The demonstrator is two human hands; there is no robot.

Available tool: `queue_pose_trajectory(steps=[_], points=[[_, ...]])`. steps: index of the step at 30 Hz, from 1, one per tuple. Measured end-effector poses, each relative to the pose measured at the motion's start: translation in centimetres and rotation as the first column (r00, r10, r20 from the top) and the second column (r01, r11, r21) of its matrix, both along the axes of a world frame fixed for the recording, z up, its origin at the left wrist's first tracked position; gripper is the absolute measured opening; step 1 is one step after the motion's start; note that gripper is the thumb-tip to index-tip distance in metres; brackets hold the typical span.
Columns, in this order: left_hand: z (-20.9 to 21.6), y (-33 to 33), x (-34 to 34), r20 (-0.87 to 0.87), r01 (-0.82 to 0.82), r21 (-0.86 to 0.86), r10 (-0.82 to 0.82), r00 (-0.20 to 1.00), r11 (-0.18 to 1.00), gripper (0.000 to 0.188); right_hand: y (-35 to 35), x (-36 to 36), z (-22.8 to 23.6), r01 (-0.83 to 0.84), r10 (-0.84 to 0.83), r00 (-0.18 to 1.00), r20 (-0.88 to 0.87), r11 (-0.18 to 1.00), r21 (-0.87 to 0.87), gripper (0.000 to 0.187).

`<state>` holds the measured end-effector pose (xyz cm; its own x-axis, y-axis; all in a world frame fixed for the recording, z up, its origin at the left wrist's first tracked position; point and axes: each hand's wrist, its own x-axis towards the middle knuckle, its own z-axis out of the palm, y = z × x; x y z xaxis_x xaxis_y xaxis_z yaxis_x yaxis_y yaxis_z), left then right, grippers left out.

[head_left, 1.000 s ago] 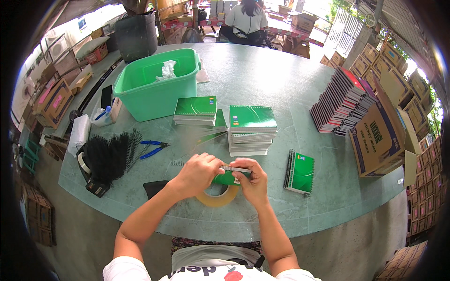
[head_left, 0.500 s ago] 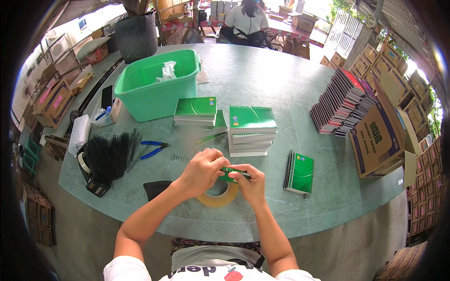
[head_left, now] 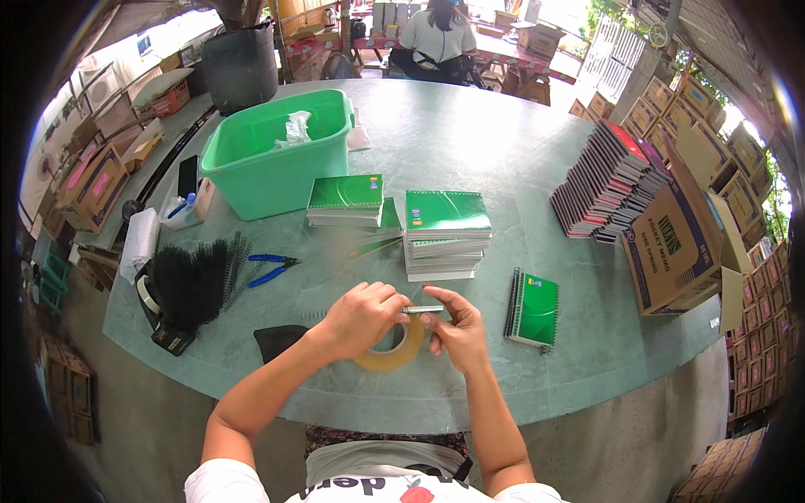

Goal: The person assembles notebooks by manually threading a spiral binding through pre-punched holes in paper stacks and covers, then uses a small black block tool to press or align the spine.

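My left hand (head_left: pixel 360 320) is closed round a small notebook (head_left: pixel 423 309), seen edge-on as a thin pale stack. Most of the notebook is hidden behind those fingers. A thin spiral wire (head_left: pixel 314 315) pokes out left of this hand; whether it joins the notebook I cannot tell. At the notebook's right end, my right hand (head_left: pixel 459 329) has thumb and forefinger apart, the thumb against the edge. Beneath both hands lies a roll of yellowish tape (head_left: pixel 392 359). Green notebooks form a taller stack (head_left: pixel 447 243) and a lower stack (head_left: pixel 345 201) beyond. Spiral-bound green notebooks (head_left: pixel 534 308) lie to the right.
Blue-handled pliers (head_left: pixel 272 270) lie beside a heap of black spiral wires (head_left: pixel 194 277) and a tape dispenser (head_left: pixel 172 337). A green tub (head_left: pixel 277 180) stands behind. At right are stacked red notebooks (head_left: pixel 595 184) and an open carton (head_left: pixel 675 243). A person (head_left: pixel 438 42) sits far off.
The notebook has tipped, its green cover giving way to a pale edge. My right fingers have spread from their grip on it. The spiral wire has moved lower with my left hand.
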<state>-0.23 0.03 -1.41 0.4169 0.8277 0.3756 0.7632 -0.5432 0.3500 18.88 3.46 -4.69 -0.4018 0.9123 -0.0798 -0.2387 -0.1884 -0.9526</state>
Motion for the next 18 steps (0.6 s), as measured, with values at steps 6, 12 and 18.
queue_pose_trajectory(steps=[6, 12, 18], points=[[0.2, 0.3, -0.2, -0.039, -0.022, -0.006, 0.022, 0.999, 1.0, 0.02, 0.8, -0.9, -0.7, -0.121, 0.122, 0.982, -0.147, 0.993, 0.018, 0.023], [0.9, 0.0, -0.4, -0.08, -0.099, 0.004, 0.099, 0.992, 0.995, 0.021, 1.1, -0.8, 0.2, -0.114, 0.113, 0.993, -0.035, 0.993, -0.005, 0.022], [1.6, 0.1, 0.6, 0.003, -0.164, 0.052, 0.165, 0.986, 0.985, 0.02, 0.6, -1.0, -0.3, -0.079, 0.084, 0.994, -0.066, 0.993, 0.086, 0.025]])
